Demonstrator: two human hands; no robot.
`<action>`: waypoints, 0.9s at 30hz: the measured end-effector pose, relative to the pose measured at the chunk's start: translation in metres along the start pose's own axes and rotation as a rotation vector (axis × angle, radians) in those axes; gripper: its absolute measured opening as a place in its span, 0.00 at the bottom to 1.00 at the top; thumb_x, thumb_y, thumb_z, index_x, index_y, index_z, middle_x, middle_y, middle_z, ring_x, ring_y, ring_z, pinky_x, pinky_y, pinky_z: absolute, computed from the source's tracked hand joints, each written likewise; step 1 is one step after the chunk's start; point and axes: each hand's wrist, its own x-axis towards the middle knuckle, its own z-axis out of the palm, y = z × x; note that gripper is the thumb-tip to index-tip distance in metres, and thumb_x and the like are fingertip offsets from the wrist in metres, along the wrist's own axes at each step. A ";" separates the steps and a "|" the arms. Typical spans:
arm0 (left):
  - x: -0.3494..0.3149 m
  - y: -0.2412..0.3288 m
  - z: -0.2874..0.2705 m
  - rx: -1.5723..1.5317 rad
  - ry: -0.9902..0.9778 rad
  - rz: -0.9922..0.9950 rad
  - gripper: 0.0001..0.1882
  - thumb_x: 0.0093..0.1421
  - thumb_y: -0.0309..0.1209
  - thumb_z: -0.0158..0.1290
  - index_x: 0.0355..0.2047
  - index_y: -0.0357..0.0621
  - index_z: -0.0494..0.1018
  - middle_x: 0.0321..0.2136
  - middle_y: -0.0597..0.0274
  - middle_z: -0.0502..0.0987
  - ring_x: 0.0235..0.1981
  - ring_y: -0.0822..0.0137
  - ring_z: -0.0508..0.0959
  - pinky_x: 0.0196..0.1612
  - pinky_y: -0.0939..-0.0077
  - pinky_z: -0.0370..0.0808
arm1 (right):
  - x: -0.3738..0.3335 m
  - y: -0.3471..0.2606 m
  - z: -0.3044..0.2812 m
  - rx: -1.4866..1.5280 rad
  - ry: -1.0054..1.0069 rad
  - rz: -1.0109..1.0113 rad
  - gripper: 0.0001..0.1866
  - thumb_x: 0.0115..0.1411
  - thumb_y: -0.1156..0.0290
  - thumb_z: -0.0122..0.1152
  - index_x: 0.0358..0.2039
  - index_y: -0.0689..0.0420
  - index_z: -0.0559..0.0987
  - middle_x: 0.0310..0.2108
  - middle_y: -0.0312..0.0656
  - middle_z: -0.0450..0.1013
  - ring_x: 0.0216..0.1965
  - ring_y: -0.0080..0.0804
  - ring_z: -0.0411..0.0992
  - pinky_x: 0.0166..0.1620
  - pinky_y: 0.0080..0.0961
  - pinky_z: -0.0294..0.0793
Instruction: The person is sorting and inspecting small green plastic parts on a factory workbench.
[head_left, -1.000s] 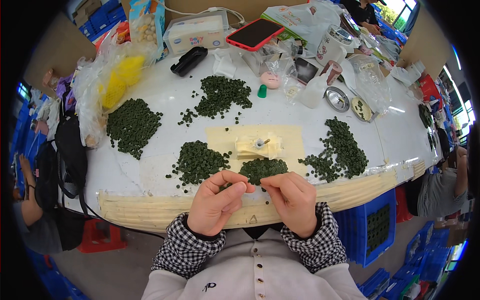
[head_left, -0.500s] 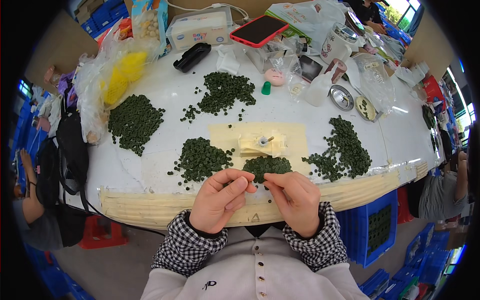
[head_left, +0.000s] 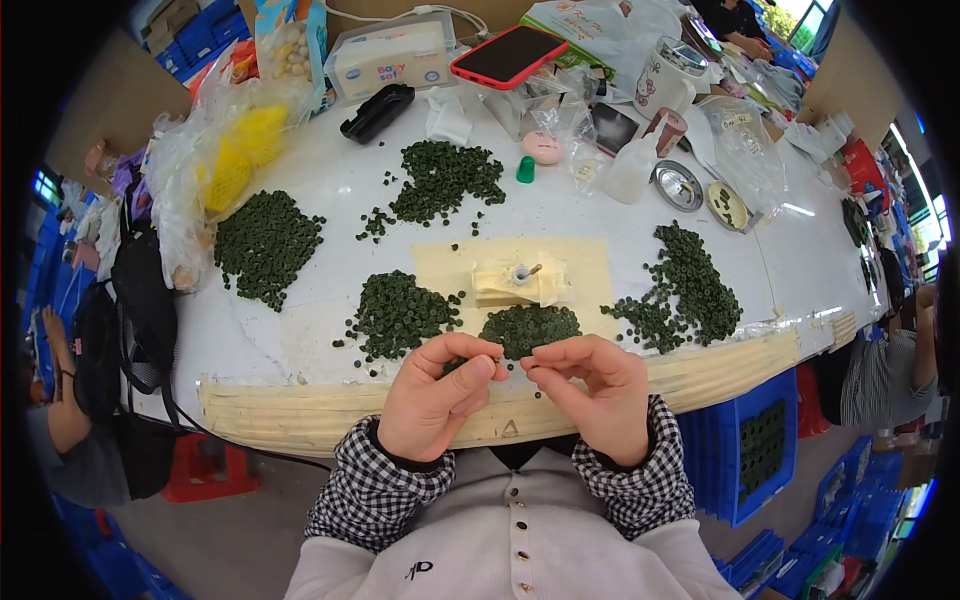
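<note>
Over the near table edge, my left hand (head_left: 437, 395) and my right hand (head_left: 597, 392) face each other with fingertips pinched, a narrow gap between them. Whatever sits in either pinch is too small to make out. Just beyond the fingertips lies a small heap of dark green ring-like pieces (head_left: 530, 329). Behind it a taped cream block (head_left: 500, 284) with a small upright peg (head_left: 533, 269) stands on a yellowish sheet (head_left: 590, 262). To the left of it is another green heap (head_left: 397, 313), and a larger one (head_left: 687, 285) spreads to the right.
Further green heaps lie at far left (head_left: 268, 247) and at the back (head_left: 446, 180). A red-edged phone (head_left: 509, 57), wipes box (head_left: 392, 60), black case (head_left: 377, 113), white bottle (head_left: 630, 177) and round tin (head_left: 678, 186) line the back. Blue crates (head_left: 740, 460) stand below right.
My right hand has drawn slightly to the right, and the gap between the two hands' fingertips is a little wider. My left hand has barely moved.
</note>
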 end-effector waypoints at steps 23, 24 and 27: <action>-0.002 0.003 0.006 0.055 -0.005 -0.005 0.09 0.56 0.19 0.52 0.39 0.38 0.73 0.34 0.54 0.77 0.24 0.81 0.68 0.23 0.89 0.62 | 0.001 -0.004 0.007 -0.015 0.049 -0.070 0.05 0.51 0.82 0.62 0.30 0.64 0.77 0.29 0.39 0.75 0.30 0.22 0.73 0.36 0.17 0.72; -0.003 0.003 0.005 0.058 -0.008 0.000 0.10 0.55 0.18 0.52 0.39 0.37 0.73 0.34 0.54 0.77 0.27 0.79 0.70 0.25 0.88 0.65 | 0.002 -0.003 0.007 -0.034 0.055 -0.119 0.05 0.50 0.82 0.62 0.30 0.63 0.77 0.29 0.39 0.74 0.30 0.22 0.72 0.36 0.17 0.72; -0.003 0.002 0.005 0.109 -0.007 0.048 0.10 0.53 0.16 0.54 0.37 0.36 0.73 0.35 0.53 0.77 0.35 0.73 0.75 0.35 0.84 0.71 | 0.003 -0.006 0.009 -0.039 0.054 -0.120 0.06 0.49 0.82 0.62 0.29 0.63 0.77 0.28 0.38 0.72 0.29 0.22 0.71 0.34 0.17 0.71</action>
